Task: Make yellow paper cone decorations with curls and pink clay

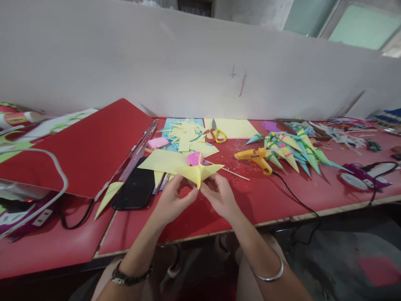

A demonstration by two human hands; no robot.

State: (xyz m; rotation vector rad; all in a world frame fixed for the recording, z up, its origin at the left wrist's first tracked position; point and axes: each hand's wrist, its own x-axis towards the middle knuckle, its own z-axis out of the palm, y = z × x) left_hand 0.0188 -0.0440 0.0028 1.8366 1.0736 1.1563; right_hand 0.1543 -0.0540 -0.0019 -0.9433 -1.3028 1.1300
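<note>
Between my two hands is a folded yellow paper piece [211, 170], with pointed ends to left and right and a raised fold in its middle. My left hand [175, 196] grips its left side, thumb pressed near the central fold. On the other side my right hand [219, 194] pinches it the same way. Some fingertips are hidden behind the paper. Just beyond it lie a bright pink object [194, 158], a pale yellow paper sheet [166, 161] and a thin stick [234, 172].
A yellow glue gun [255, 157] trails its cord over the table edge. Behind are scissors [216, 133] and paper strips [186, 136]. Paper cones [291, 152] are heaped at right. A black phone [134, 188] and red board [94, 150] lie left.
</note>
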